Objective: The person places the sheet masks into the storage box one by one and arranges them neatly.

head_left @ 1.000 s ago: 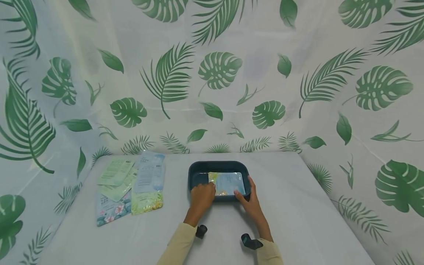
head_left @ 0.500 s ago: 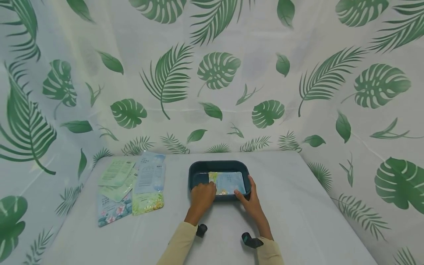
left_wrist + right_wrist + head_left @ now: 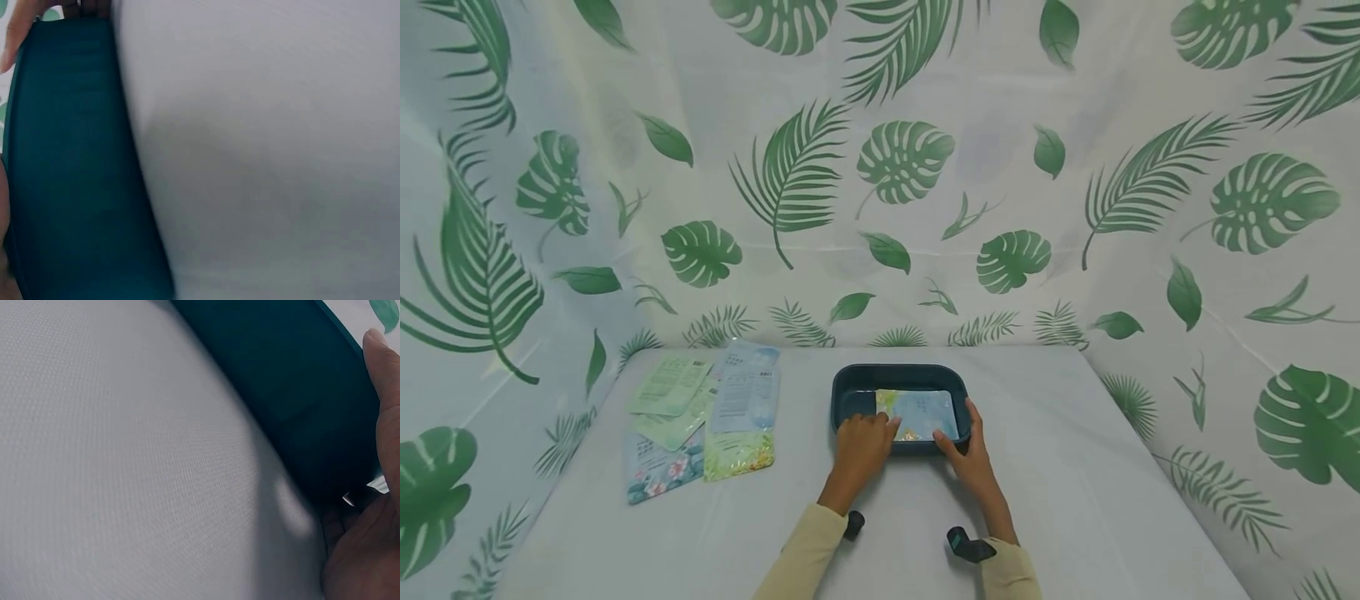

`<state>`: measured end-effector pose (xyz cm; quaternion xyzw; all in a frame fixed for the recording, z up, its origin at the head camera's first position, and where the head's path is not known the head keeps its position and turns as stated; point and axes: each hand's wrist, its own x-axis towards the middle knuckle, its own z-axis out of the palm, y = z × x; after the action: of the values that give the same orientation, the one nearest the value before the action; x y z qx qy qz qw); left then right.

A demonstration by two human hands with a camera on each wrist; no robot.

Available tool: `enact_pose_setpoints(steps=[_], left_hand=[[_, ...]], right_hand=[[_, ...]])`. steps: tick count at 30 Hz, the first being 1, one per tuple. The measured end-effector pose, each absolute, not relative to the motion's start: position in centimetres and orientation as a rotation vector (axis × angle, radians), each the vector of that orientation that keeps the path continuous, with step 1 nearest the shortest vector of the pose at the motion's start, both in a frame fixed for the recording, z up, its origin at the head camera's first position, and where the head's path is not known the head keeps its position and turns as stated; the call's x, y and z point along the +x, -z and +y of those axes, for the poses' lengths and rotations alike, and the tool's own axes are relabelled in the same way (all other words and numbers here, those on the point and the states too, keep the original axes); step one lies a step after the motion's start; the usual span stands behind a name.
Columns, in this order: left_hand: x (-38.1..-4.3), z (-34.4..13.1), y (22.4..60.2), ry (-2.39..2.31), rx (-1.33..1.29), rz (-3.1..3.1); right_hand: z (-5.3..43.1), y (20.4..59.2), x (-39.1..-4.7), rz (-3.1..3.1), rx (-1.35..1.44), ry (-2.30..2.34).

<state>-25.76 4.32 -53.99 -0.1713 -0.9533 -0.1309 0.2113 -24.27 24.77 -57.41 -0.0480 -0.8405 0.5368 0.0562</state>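
Observation:
A dark teal tray (image 3: 917, 448) with raised walls stands on the white-covered table. Inside it, toward the right, lies a blue and yellow-green sheet mask packet (image 3: 925, 412). My left hand (image 3: 861, 452) reaches over the tray's front left rim, its thumb at the packet's lower left corner; its fingertips are hidden inside the tray, so I cannot tell what they hold. My right hand (image 3: 973, 467) grips the tray's right front corner, thumb on the front rim and fingers along the right side. The right wrist view shows that hand (image 3: 369, 544) against the tray's outer wall (image 3: 294, 412).
Several sheet mask packets overlap on the table's left: green ones (image 3: 672, 386), a pale blue one (image 3: 745, 400), a yellow-green one (image 3: 741, 454) and a flowered one (image 3: 664, 467). A leaf-printed curtain (image 3: 925, 267) hangs behind the table and along both sides.
My left thumb has spread away from the fingers, to the right, over the packet's left corner. My right hand keeps its grip and the tray stays in place; the head view shifts slightly.

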Motion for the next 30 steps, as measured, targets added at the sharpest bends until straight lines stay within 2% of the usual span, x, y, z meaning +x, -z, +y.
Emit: enact_pose_setpoints(steps=[15,24,30], left_hand=[[-24.3,2.3,55.1,0.36,-0.606,-2.569],[-24.0,0.7,55.1,0.394,-0.79,-2.617],[-23.6,-0.5,55.0,0.563,-0.741,-2.685]], right_hand=[[24.7,57.1,-24.4,-2.587,-0.174,-1.612],[25.4,56.8,-24.4,-2.592,-0.185,-1.624],[25.0,57.5,-24.4,-2.577,-0.172,-1.626]])
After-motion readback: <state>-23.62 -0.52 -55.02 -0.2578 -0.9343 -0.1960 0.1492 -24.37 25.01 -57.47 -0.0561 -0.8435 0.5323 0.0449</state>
